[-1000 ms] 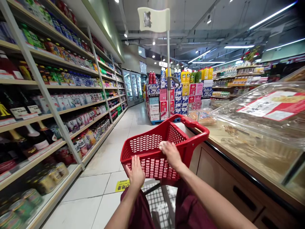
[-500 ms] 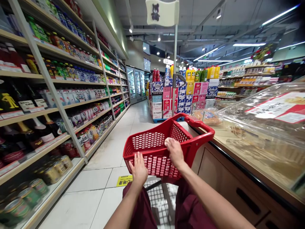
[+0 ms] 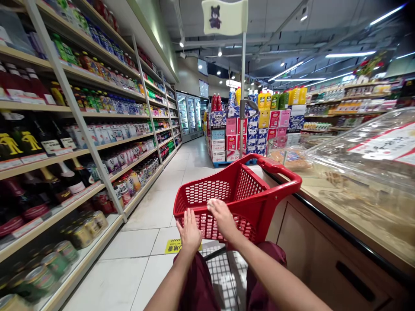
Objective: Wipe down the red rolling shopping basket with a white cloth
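Note:
A red plastic shopping cart (image 3: pixel 259 211) stands sideways before me, its perforated basket showing nothing inside. My left hand (image 3: pixel 190 229) lies against the near side close to the front corner, fingers stretched out and held up at the rim. Farther right along the same rim is my right hand (image 3: pixel 223 218), its fingers curled over a small white wad (image 3: pixel 212 203) that looks like tissue or cloth. Most of that wad is hidden under the fingers. A pole carrying a pale flag with a bear picture (image 3: pixel 225 17) rises behind the cart.
Shelves of bottles and cans (image 3: pixel 106 147) line the left side. To the right, a wooden counter (image 3: pixel 324 246) bears clear plastic covers (image 3: pixel 366 164). Stacked drink cartons (image 3: pixel 231 142) stand beyond the cart. A yellow floor sign (image 3: pixel 173 246) is stuck on the tiles.
My right hand has slid left along the cart's near rim with the white wad, closer to my left hand. My left hand stays at the front corner. The view has shifted slightly.

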Tool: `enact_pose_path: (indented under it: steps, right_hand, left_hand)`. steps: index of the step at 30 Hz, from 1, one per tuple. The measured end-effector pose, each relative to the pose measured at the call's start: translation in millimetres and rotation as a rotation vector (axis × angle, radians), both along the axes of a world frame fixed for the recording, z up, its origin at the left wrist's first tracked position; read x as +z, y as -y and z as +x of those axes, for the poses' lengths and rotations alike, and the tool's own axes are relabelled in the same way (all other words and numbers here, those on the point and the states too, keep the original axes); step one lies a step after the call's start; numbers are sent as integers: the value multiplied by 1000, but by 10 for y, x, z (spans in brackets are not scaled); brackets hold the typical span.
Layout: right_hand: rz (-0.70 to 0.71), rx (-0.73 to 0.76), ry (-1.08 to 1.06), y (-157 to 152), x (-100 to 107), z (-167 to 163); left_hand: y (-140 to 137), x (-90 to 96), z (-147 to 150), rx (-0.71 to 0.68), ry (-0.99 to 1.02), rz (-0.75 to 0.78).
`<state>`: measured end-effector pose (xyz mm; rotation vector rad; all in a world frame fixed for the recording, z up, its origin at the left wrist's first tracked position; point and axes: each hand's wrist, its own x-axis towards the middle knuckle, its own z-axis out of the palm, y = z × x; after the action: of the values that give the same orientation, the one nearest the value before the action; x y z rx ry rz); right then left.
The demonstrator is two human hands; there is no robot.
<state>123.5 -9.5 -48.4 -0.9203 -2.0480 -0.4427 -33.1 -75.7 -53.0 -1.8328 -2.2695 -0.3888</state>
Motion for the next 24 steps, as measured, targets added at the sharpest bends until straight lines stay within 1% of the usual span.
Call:
enact_pose_path:
  steps: [2,4,6,8,9,11,13,15,17,19,21,24]
  right_hand:
    - [-7,34,29,11,13,-92]
    - [-50,-24,10,-31,83,-14]
    - [-81,-120,-49,-82,140,112]
    - [-68,-151,-95,-87,124,120]
    - [-49,-123,-93,-67,87,61]
    - [-17,-15,-43,-4,2,-121]
    - [-24,60,24,38,-33,-235]
    - [-67,33,43,22,6,-170]
    - [-107,-55,5,-32,75,9]
    - [-111,-117,-55,-67,106,122]
    - [-88,-98,-80,-41,69,49]
    - [-64,27,-24,65,-28,-264]
  left_hand:
    - [3,-8,-37,-15,-10,5]
    - [6,-15,-68,-14,-10,13]
    - [6,-19,-81,-1,2,11]
    - [8,-17,-80,9,15,2]
    - [10,-14,-80,9,17,-2]
    - [18,-7,-94,-7,10,-8]
    - [30,-4,-126,-5,7,-9]
    - [42,-11,-164,33,22,-15]
    - [50,-23,-186,67,39,-24]
    - [55,-29,-189,70,43,-30]
    - [59,-23,-184,75,43,-35]
    - [66,3,-196,67,21,-48]
